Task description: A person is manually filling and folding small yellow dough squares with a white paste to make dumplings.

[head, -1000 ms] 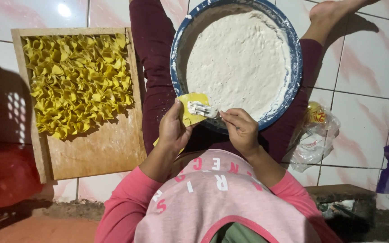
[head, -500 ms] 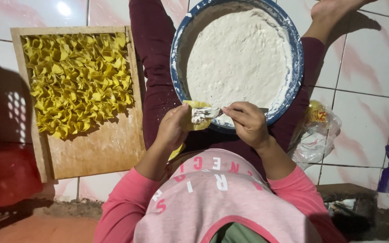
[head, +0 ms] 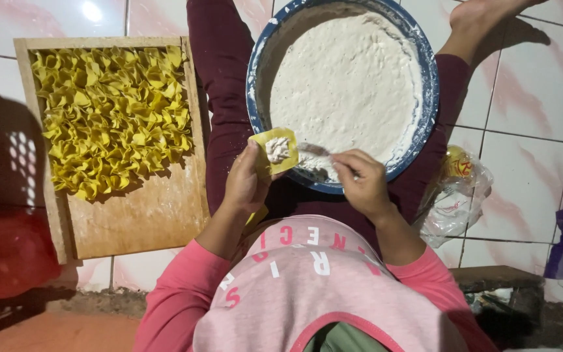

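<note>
Left hand (head: 245,182): closed around a yellow dough square (head: 275,148) with a dab of white filling on it, held over the lap.
Right hand (head: 360,182): gripping a spoon (head: 313,150), its tip touching the square.
Bowl (head: 425,104): blue-rimmed, full of white filling (head: 346,72), just beyond the hands.
Wooden board (head: 144,215): left on the tiled floor (head: 529,98), carrying folded yellow pieces (head: 112,111).

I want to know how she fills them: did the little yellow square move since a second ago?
Yes. The yellow dough square in the left hand now faces up against the blue bowl rim, a white dab on it.
</note>
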